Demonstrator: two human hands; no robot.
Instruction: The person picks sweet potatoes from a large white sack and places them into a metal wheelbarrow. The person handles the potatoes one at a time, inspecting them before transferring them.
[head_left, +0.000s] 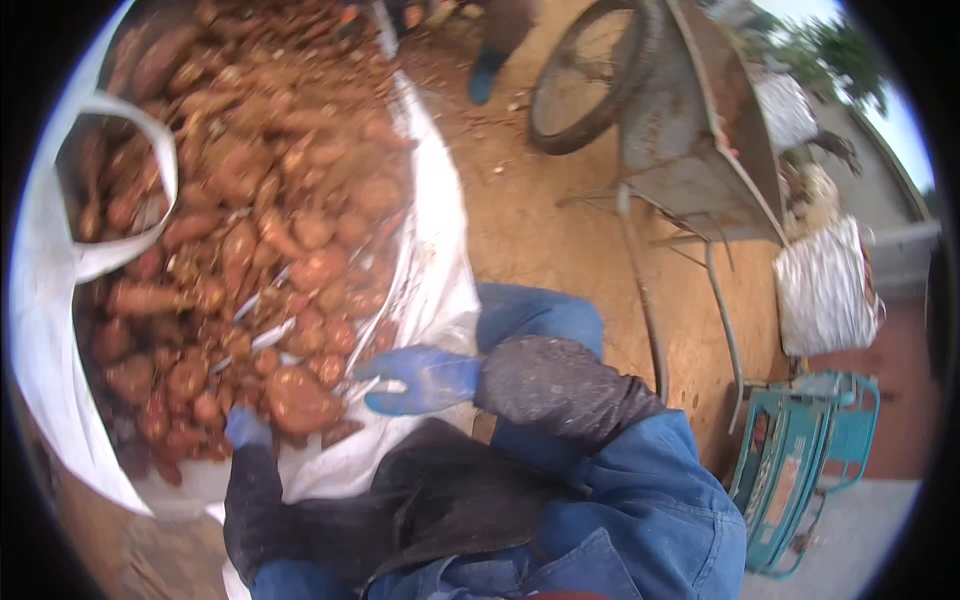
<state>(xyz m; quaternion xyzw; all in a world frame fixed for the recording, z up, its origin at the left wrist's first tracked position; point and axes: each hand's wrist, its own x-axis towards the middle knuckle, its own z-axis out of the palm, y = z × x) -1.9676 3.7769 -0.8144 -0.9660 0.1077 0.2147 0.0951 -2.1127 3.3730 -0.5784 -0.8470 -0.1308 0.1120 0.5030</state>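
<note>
Reddish-brown tubers [237, 170] lay heaped in the big white sack [440, 205]. The left hand [248, 428], in a blue glove, reached over the sack's near edge and touched the tubers there; its fingertips were hidden among them, so whether it gripped one could not be told. The right hand [425, 380], also gloved in blue, hovered at the sack's right edge, thumb and fingers parted, with nothing visible in the gap. One large, broad tuber [303, 400] sat in the sack between the two hands. To the right of the sack stood a metal cart [690, 150]; farther right of it were a silvery-white bag [825, 290] and a teal machine [800, 460]. Another person's blue shoe [482, 82] showed beyond the sack's right edge, toward its far end.
</note>
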